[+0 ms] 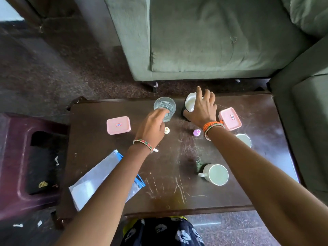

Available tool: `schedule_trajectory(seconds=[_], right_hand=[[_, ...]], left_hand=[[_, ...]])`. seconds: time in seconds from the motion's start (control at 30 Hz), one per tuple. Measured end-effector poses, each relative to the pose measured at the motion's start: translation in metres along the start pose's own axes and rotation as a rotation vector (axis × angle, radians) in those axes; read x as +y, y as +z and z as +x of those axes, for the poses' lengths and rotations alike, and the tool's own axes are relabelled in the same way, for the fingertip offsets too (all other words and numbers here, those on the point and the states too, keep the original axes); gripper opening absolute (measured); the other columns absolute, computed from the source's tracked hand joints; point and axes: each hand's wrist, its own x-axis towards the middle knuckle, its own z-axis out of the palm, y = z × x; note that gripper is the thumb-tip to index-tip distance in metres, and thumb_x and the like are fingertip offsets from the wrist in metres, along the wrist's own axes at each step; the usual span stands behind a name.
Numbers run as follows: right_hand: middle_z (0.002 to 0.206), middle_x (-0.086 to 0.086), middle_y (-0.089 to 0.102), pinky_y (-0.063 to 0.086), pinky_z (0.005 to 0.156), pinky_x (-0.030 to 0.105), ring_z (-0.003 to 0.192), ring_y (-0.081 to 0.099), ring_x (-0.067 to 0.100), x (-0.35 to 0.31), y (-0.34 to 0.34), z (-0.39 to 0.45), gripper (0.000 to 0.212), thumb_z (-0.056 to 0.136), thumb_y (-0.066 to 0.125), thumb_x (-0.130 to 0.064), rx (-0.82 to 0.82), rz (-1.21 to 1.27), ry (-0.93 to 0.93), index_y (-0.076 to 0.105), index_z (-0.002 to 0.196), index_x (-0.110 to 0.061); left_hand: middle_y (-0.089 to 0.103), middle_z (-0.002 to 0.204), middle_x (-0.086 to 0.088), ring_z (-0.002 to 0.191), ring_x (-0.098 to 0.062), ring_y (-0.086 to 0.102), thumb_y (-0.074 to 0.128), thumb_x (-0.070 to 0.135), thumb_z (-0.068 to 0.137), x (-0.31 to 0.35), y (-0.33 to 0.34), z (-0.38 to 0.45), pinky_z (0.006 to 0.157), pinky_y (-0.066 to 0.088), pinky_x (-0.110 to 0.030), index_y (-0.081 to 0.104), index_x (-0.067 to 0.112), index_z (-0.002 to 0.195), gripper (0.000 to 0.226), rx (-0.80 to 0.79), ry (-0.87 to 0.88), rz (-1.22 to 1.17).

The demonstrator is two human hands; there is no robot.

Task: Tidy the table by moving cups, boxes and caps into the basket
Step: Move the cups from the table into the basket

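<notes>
On the dark scratched wooden table, the left hand reaches the clear drinking glass, its fingers seemingly curled at the glass's near side, though the grip is hard to tell. The right hand spreads its fingers over the black cup with white inside, holding it. Two pink lidded boxes flank them, small caps between

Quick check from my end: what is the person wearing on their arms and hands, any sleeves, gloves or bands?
Both forearms are bare: no sleeves or gloves in view. The left wrist carries a thin beaded bangle in green, red and white. The right wrist carries a thicker stack of orange, green and white beaded bands and thread. No rings or watch can be made out on the left hand or right hand.
</notes>
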Motion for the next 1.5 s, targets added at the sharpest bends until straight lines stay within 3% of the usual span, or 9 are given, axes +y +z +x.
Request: schedule_trajectory(seconds=[0.23, 0.37, 0.67, 0.73, 0.83, 0.93, 1.2, 1.37, 1.5], right_hand=[[0.142, 0.018, 0.036, 0.036, 0.101, 0.05, 0.133, 0.029, 0.036, -0.019, -0.034, -0.058, 0.058, 0.079, 0.061, -0.019, 0.187, 0.146, -0.105, 0.042, 0.132, -0.007], [0.131, 0.018, 0.046, 0.04, 0.096, 0.048, 0.121, 0.04, 0.036, -0.005, -0.038, -0.106, 0.045, 0.077, 0.059, -0.012, 0.25, 0.215, -0.136, 0.051, 0.121, -0.006], [0.12, 0.02, 0.057, 0.043, 0.09, 0.044, 0.108, 0.05, 0.042, 0.111, 0.014, -0.21, 0.031, 0.085, 0.055, -0.003, 0.186, 0.264, 0.209, 0.057, 0.116, -0.004], [0.126, 0.02, 0.056, 0.043, 0.095, 0.041, 0.114, 0.052, 0.04, 0.123, 0.024, -0.222, 0.035, 0.09, 0.057, -0.014, 0.125, 0.344, 0.259, 0.055, 0.124, -0.005], [0.138, 0.018, 0.045, 0.038, 0.104, 0.045, 0.124, 0.045, 0.036, 0.124, 0.039, -0.232, 0.076, 0.078, 0.075, -0.034, -0.068, 0.409, 0.289, 0.038, 0.139, -0.011], [0.144, 0.018, 0.035, 0.034, 0.108, 0.048, 0.129, 0.037, 0.037, 0.118, 0.053, -0.233, 0.105, 0.067, 0.084, -0.034, -0.169, 0.386, 0.248, 0.02, 0.148, -0.013], [0.119, 0.018, 0.056, 0.046, 0.083, 0.044, 0.104, 0.056, 0.04, 0.101, 0.047, -0.202, 0.074, 0.068, 0.08, -0.032, -0.066, 0.313, 0.213, 0.045, 0.128, -0.009], [0.125, 0.013, 0.057, 0.045, 0.092, 0.041, 0.11, 0.056, 0.032, 0.074, 0.032, -0.2, 0.082, 0.063, 0.084, -0.033, 0.005, 0.468, 0.095, 0.046, 0.132, -0.011], [0.137, 0.01, 0.05, 0.039, 0.101, 0.033, 0.122, 0.049, 0.024, 0.064, 0.022, -0.183, 0.085, 0.069, 0.082, -0.03, -0.123, 0.575, 0.058, 0.039, 0.139, -0.012]], left_hand=[[0.06, 0.11, -0.019, 0.102, -0.032, 0.058, 0.043, -0.014, 0.076, 0.047, 0.01, -0.022, 0.088, 0.041, -0.025, 0.058, -0.002, 0.112, 0.041, 0.0, 0.003, -0.135], [0.06, 0.108, -0.018, 0.099, -0.034, 0.059, 0.043, -0.012, 0.074, 0.066, 0.024, -0.051, 0.085, 0.05, -0.039, 0.057, 0.001, 0.111, 0.041, -0.059, 0.003, -0.215], [0.055, 0.128, -0.008, 0.114, -0.029, 0.053, 0.048, 0.008, 0.088, 0.057, 0.062, -0.133, 0.095, 0.045, -0.038, 0.049, 0.012, 0.127, 0.039, -0.351, -0.093, -0.15], [0.05, 0.136, -0.009, 0.124, -0.028, 0.047, 0.05, 0.022, 0.092, 0.056, 0.067, -0.137, 0.099, 0.042, -0.039, 0.038, 0.013, 0.136, 0.047, -0.442, -0.147, -0.116], [0.042, 0.144, -0.011, 0.132, -0.027, 0.039, 0.05, 0.032, 0.092, 0.058, 0.076, -0.137, 0.102, 0.04, -0.041, 0.024, 0.014, 0.144, 0.061, -0.551, -0.192, -0.064], [0.034, 0.149, -0.011, 0.136, -0.027, 0.033, 0.049, 0.028, 0.094, 0.066, 0.088, -0.133, 0.107, 0.035, -0.041, 0.021, 0.013, 0.145, 0.061, -0.636, -0.221, -0.075], [0.041, 0.145, -0.012, 0.133, -0.027, 0.039, 0.047, 0.024, 0.095, 0.069, 0.082, -0.12, 0.108, 0.032, -0.035, 0.036, 0.012, 0.139, 0.047, -0.621, -0.296, -0.254], [0.066, 0.104, -0.022, 0.096, -0.035, 0.061, 0.046, 0.016, 0.095, 0.066, 0.073, -0.115, 0.071, 0.04, -0.029, 0.06, 0.001, 0.103, 0.022, -0.543, -0.324, -0.259], [0.07, 0.088, -0.022, 0.085, -0.037, 0.062, 0.045, 0.011, 0.093, 0.069, 0.074, -0.104, 0.065, 0.039, -0.031, 0.064, 0.001, 0.083, 0.023, -0.38, -0.47, -0.243]])
